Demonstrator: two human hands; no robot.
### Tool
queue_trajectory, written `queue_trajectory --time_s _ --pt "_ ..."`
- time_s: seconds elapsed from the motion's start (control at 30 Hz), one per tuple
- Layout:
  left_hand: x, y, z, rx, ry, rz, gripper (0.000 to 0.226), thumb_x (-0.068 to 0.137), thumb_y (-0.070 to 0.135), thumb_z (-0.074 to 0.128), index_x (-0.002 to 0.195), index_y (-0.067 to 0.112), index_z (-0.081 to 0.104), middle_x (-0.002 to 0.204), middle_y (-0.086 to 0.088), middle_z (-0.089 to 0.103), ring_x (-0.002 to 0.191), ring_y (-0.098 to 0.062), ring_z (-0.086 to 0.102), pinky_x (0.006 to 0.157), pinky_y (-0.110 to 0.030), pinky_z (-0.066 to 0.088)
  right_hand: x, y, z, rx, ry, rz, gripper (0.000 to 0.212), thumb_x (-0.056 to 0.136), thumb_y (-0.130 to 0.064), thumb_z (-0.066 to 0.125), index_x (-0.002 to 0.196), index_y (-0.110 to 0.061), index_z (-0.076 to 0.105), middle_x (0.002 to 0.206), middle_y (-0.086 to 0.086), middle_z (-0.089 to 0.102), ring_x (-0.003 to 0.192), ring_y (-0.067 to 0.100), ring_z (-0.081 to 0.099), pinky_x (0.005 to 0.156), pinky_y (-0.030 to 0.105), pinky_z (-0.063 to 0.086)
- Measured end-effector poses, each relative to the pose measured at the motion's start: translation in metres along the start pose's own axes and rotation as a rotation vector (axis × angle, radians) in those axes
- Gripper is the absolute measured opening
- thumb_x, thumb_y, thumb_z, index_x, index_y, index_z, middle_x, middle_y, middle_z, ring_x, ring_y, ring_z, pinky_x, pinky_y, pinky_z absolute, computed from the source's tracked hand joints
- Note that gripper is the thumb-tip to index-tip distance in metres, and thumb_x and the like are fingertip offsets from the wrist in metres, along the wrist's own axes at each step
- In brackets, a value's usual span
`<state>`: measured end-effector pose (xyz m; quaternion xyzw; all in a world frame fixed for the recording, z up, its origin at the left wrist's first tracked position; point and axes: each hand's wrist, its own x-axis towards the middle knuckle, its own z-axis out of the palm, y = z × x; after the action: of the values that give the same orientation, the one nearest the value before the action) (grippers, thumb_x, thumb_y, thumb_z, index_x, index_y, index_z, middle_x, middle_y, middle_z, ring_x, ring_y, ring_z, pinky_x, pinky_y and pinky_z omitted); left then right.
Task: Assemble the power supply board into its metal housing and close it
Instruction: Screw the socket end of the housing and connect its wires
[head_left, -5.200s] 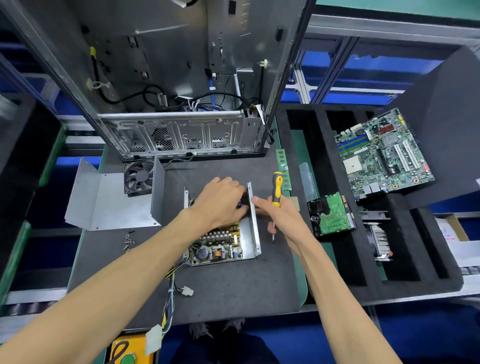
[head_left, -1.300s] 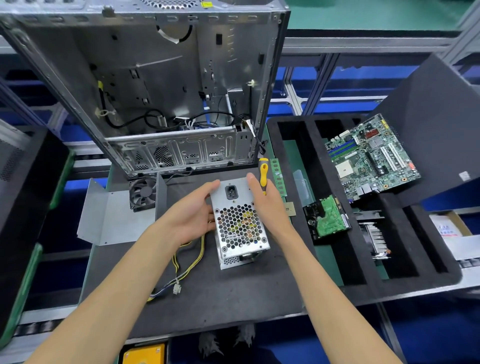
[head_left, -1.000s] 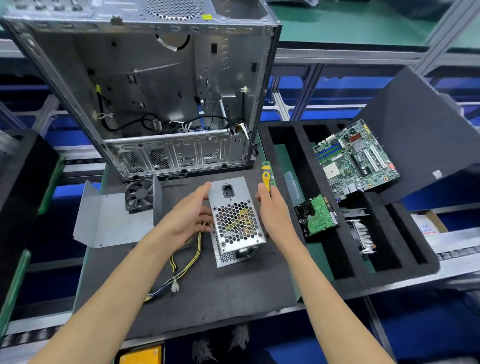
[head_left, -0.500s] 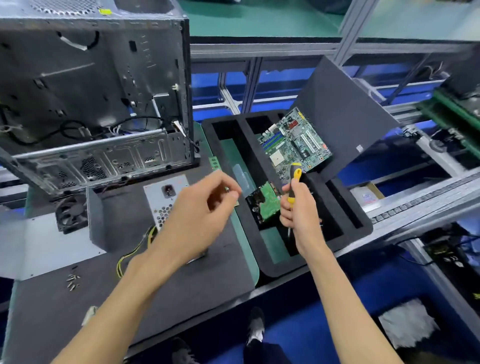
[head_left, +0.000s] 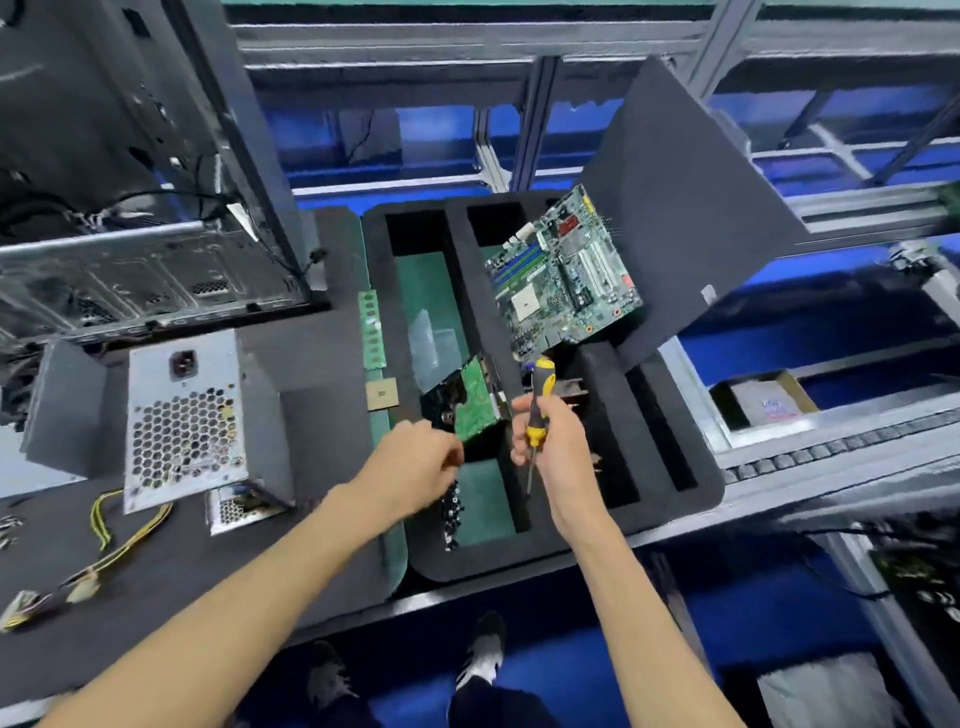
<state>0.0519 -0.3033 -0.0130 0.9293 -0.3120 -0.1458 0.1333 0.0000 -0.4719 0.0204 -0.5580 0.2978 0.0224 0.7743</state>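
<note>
Right hand (head_left: 558, 441) gripping yellow screwdriver (head_left: 537, 410) upright over foam tray (head_left: 675, 499); left hand (head_left: 415, 467) curling fingers (contents unclear); closed power supply (head_left: 182, 415) sitting on mat (head_left: 322, 353), well left

Our forearms are bare, no sleeves, watch or gloves on our left hand (head_left: 410, 467) or right hand (head_left: 556, 441). Dark trousers (head_left: 498, 701), dark shoes (head_left: 480, 657) with white stripes.

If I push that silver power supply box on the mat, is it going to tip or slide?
The power supply box stands on a narrow end, so a push up high would probably tip it. Its sheet-metal shell looks stiff. The trailing yellow cables may drag.
</note>
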Motion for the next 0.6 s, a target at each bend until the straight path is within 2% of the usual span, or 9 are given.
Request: queue_trajectory --time_s 0.1,0.17,0.37,0.6 --pt "0.014 0.015 0.019 0.372 -0.169 0.113 0.015 0.091 0.024 0.059 0.097 0.019 0.072 0.101 -0.005 0.072 0.101 -0.027 0.059 0.085 -0.037 0.04 0.011 0.006 -0.009 0.012 -0.042 0.045 0.028 0.105 -0.015 0.037 0.09 -0.011 0.059 0.056 -0.005 0.05 0.05 0.013 0.041 0.048 0.026 0.035" --pt "0.022 0.02 0.031 0.504 -0.277 0.116 0.015 0.09 0.022 0.058 0.098 0.016 0.069 0.103 -0.007 0.071 0.103 -0.029 0.06 0.089 -0.038 0.037 0.015 0.011 -0.014 0.009 -0.08 0.032 0.028 0.106 -0.017 0.037 0.092 -0.01 0.06 0.058 -0.004 0.051 0.05 0.013 0.042 0.049 0.027 0.036" --pt "0.043 0.033 0.069 0.587 -0.463 0.035 0.025 0.095 0.018 0.057 0.12 0.014 0.062 0.124 -0.009 0.066 0.118 -0.028 0.06 0.101 -0.036 0.035 0.03 0.022 -0.028 0.007 -0.119 0.041 0.032 0.108 -0.018 0.033 0.093 -0.011 0.06 0.059 -0.006 0.053 0.049 0.012 0.044 0.052 0.027 0.037" --pt "0.05 0.036 0.082 0.545 -0.467 0.0 0.029 0.096 0.009 0.051 0.124 0.013 0.059 0.129 -0.009 0.064 0.119 -0.03 0.062 0.099 -0.037 0.041 0.039 0.025 -0.032 -0.004 -0.138 0.05 0.031 0.106 -0.019 0.033 0.094 -0.012 0.061 0.06 -0.005 0.053 0.05 0.013 0.046 0.053 0.028 0.038"
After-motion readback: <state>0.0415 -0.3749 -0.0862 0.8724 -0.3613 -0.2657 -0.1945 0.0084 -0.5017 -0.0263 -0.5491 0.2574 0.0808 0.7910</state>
